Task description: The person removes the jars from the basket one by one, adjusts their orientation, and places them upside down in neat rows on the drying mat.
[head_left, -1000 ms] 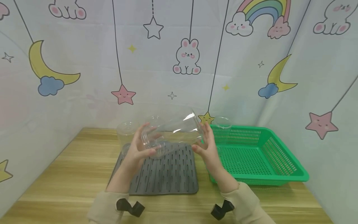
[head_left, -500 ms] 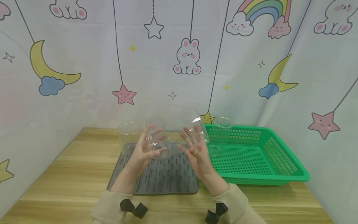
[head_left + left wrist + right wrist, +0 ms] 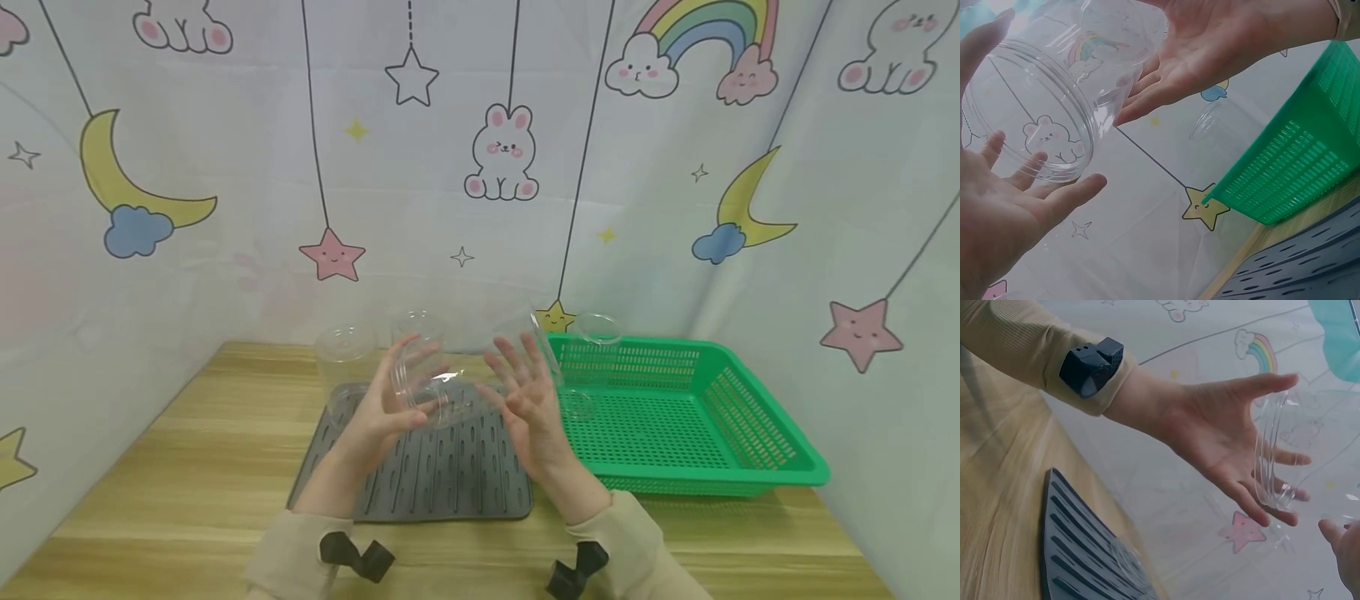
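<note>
One thumb and spread fingers of your left hand curve round the ridged rim of a clear, cylindrical, tilted jar; straight, parted fingers of your right hand touch its other end. Below your fingers lies a ribbed grey mat; rightward, a green perforated basket.

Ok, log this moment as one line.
left hand: grips clear jar | right hand: fingers extended at jar | jar: tilted, off grey mat

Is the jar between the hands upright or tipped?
Tipped: in the head view, the clear jar lies sideways, its threaded mouth by the left hand.
</note>
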### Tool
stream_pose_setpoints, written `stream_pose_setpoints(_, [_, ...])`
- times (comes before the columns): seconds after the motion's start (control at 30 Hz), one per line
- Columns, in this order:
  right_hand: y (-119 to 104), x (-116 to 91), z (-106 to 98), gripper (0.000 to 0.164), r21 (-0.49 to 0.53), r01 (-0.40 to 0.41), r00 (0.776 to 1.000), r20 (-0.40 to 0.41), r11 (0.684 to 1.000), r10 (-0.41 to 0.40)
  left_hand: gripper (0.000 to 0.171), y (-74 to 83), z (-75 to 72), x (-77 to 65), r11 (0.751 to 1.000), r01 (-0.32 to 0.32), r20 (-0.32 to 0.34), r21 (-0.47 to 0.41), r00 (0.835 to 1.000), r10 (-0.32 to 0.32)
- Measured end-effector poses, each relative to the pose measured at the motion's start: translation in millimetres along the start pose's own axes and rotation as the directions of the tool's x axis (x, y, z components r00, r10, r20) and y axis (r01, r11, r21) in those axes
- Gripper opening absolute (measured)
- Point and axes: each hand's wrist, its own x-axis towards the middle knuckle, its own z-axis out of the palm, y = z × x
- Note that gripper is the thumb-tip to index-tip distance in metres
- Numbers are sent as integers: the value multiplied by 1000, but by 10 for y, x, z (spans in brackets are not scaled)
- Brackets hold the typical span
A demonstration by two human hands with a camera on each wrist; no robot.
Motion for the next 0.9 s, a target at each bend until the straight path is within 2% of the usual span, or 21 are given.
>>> stream_pose_setpoints(0.17, [-14, 2, 0, 102, -6, 1, 1000, 12, 1000, -1, 96, 13, -31, -11, 1000, 3, 10, 5, 1000, -3])
stream_pose_setpoints(0.23, [-22, 7, -4, 99, -16, 5, 1000, 17, 1000, -4, 93, 31, -45, -27, 999, -10, -11, 41, 1000, 11])
stream_pose_setpoints(0.37, [-44, 31, -26, 93, -27, 19, 999, 30, 999, -18, 72, 83, -72, -56, 992, -58, -62, 111, 996, 66])
stream_pose_setpoints(0.43, [-58, 44, -45, 91, -30, 31, 999, 42, 999, -30, 58, 112, -83, -68, 990, -74, -88, 124, 992, 85])
stream_pose_setpoints(0.53, [-84, 57, -80, 86, -53, 46, 997, 62, 998, -43, 49, 145, -115, -80, 987, -116, -119, 113, 984, 129])
stream_pose_setpoints(0.63, [-118, 66, -119, 87, -92, 53, 996, 80, 994, -45, 47, 167, -174, -90, 980, -187, -154, 72, 968, 196])
stream_pose_setpoints(0.7, [-147, 73, -141, 90, -122, 47, 995, 90, 991, -36, 45, 184, -228, -101, 966, -256, -179, 24, 950, 256])
stream_pose_setpoints(0.8, [-193, 78, -174, 97, -173, 23, 995, 98, 985, -6, 44, 230, -309, -135, 937, -347, -217, -50, 919, 329])
stream_pose_setpoints(0.9, [-243, 81, -212, 91, -222, -19, 997, 73, 975, 36, 43, 272, -388, -179, 904, -408, -254, -126, 894, 369])
